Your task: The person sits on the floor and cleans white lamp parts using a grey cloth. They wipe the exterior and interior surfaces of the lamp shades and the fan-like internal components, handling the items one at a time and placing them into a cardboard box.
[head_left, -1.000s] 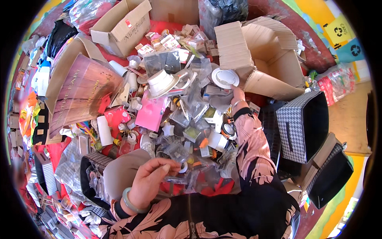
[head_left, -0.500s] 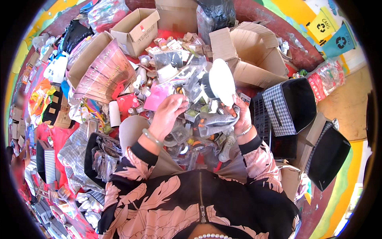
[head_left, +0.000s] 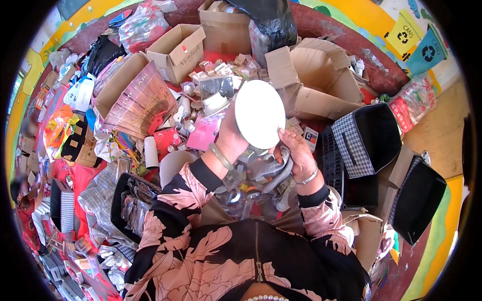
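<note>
A white oval thing with a smooth face [head_left: 259,114] is held up in front of me over the heap. My left hand [head_left: 232,131] is closed on it from behind its left side, and most of those fingers are hidden. My right hand [head_left: 300,156] pinches a grey cloth [head_left: 278,173], with its thumb and fingertips at the lower right rim of the white thing. Below both hands lie clear plastic packages. A pink sheet [head_left: 205,131] sits just left of my left wrist.
Cardboard boxes [head_left: 329,103] stand at the far side, beside a black plastic bag [head_left: 273,20]. Black bins with checked panels [head_left: 349,145] are on the right. At left are a wood-patterned box [head_left: 138,108] and a dark tray of packets [head_left: 133,208].
My left hand has moved up and right and taken hold of the white thing. Its smooth face has turned toward me, hiding the black ribbed or bristled side. The cloth stays in my right hand.
</note>
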A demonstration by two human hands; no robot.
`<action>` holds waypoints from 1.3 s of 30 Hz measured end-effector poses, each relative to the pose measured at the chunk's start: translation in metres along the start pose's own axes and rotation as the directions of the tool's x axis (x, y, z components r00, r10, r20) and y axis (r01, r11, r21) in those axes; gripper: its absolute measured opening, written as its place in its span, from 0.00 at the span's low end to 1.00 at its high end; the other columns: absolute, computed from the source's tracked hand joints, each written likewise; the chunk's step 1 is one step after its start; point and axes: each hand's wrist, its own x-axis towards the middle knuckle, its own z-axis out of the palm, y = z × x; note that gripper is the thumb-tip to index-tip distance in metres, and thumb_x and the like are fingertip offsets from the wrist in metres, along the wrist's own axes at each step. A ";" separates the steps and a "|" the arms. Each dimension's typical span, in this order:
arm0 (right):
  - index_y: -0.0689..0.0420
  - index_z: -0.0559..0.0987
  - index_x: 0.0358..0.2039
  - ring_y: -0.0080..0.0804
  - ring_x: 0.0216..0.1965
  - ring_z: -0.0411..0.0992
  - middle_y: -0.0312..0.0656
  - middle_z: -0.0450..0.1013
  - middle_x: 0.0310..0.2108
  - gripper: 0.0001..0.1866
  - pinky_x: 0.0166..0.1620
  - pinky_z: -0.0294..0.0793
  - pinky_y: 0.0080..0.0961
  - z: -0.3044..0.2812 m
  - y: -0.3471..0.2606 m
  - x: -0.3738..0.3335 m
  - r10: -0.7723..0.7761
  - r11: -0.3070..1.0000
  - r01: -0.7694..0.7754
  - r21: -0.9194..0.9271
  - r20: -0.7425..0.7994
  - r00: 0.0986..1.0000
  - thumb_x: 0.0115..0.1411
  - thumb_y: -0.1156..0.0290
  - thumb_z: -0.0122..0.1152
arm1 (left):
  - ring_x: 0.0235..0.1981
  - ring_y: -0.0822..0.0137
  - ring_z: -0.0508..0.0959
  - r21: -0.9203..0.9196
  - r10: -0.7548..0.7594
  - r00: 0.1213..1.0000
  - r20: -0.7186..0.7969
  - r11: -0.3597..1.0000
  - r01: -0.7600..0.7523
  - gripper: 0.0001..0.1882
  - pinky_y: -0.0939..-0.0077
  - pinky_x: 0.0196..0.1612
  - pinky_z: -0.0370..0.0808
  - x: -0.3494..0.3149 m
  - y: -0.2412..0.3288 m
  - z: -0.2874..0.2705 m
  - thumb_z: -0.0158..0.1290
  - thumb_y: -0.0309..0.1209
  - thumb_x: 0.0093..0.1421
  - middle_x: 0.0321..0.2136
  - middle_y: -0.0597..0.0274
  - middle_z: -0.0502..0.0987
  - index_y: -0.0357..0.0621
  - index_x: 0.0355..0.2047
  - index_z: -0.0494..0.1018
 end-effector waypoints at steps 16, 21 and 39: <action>0.55 0.70 0.52 0.39 0.60 0.57 0.45 0.62 0.57 0.22 0.59 0.53 0.37 0.060 -0.031 0.016 -0.509 0.157 0.527 -0.835 0.388 0.768 0.61 0.57 0.50 | 0.51 0.55 0.70 -0.403 -0.147 0.955 0.258 0.882 0.244 0.27 0.59 0.55 0.66 0.016 0.014 -0.058 0.33 0.46 0.64 0.52 0.52 0.68 0.41 0.55 0.61; 0.46 0.69 0.55 0.45 0.65 0.48 0.43 0.54 0.62 0.30 0.63 0.39 0.42 0.039 -0.004 0.033 -0.293 -0.174 0.593 -0.786 0.616 0.731 0.52 0.49 0.54 | 0.49 0.65 0.71 0.109 -0.075 0.994 -0.076 0.991 0.083 0.19 0.71 0.54 0.66 0.001 0.012 -0.044 0.32 0.34 0.65 0.48 0.56 0.71 0.36 0.50 0.64; 0.60 0.66 0.54 0.51 0.61 0.54 0.54 0.59 0.58 0.23 0.61 0.54 0.37 0.004 0.024 0.077 -0.747 0.179 0.463 -0.868 0.186 0.638 0.56 0.77 0.51 | 0.47 0.68 0.72 0.214 -0.016 0.999 -0.043 0.977 0.025 0.18 0.75 0.51 0.68 0.009 0.001 -0.038 0.37 0.30 0.64 0.46 0.57 0.71 0.35 0.52 0.61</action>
